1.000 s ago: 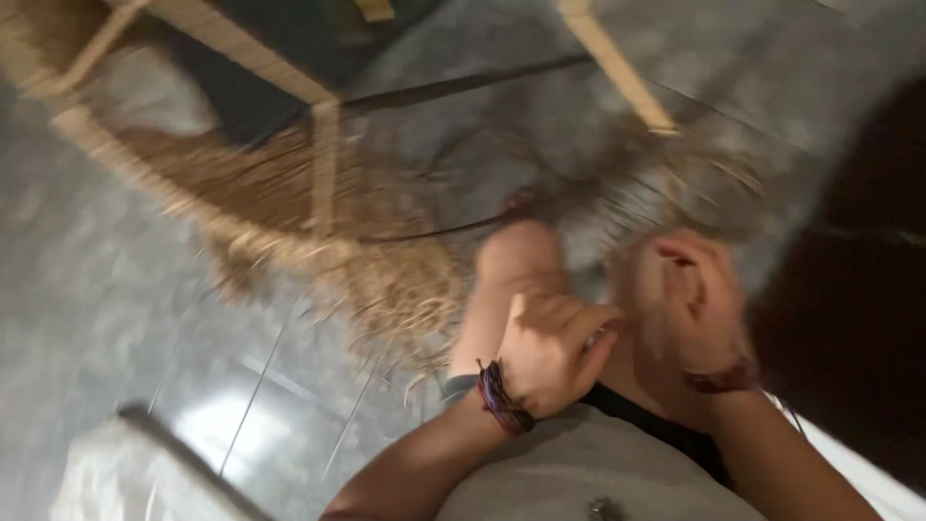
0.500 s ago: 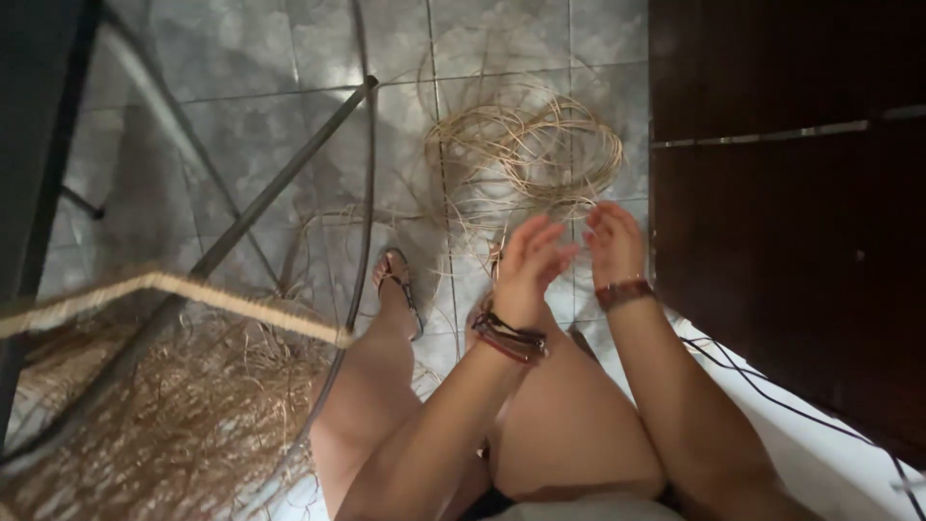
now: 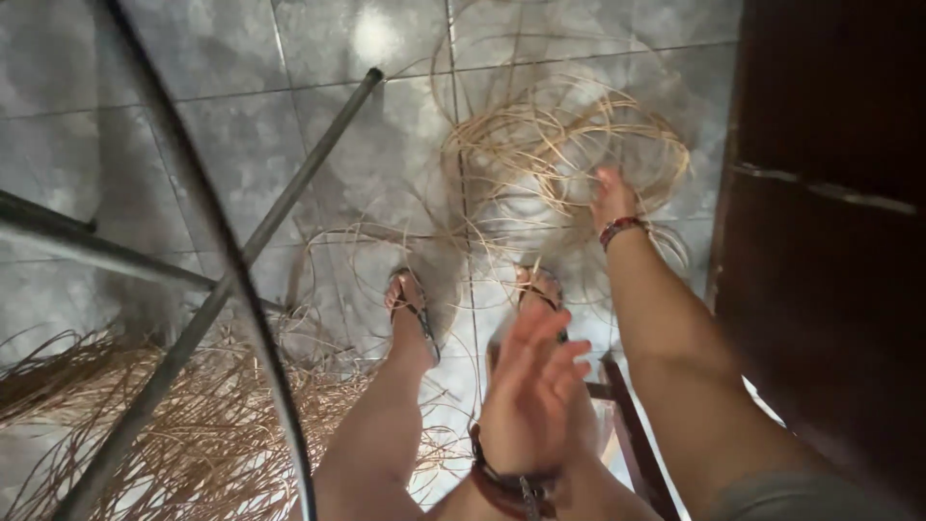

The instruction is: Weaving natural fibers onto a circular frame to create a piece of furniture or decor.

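- Right hand [image 3: 612, 198] is reaching down w/ arm stretched toward the coil of pale rattan strands [image 3: 564, 145] lying on the tiled floor [image 3: 193, 135]; fingers are lying in or on the strands at the coil's near edge.
- Can't tell whether that grip is closing on a strand or just touching: fingers are partly hidden among the loops.
- Left hand [image 3: 531, 386] is hovering up near the knees, palm flat, fingers spread & straight, so an open grip holding nothing. It's blurred.
- Coil is sitting just beyond the sandalled feet [image 3: 413, 307], close to the dark wooden door [image 3: 830, 241] on the right. Loose strands are trailing from it across the tiles toward the feet.
- Second heap of darker, straighter fibre [image 3: 125, 425] is lying lower left, well apart from the coil, under the dark metal frame [image 3: 241, 280] whose bars are crossing the view.
- Progress, as I'm judging it: picking-up from the coil is only starting. Nothing is lifted off the floor yet, no strand is showing in either hand clear of the pile.
- Left to do, by the look: get a firm hold on a strand & draw it free of the tangle; nothing woven is showing on the frame here.
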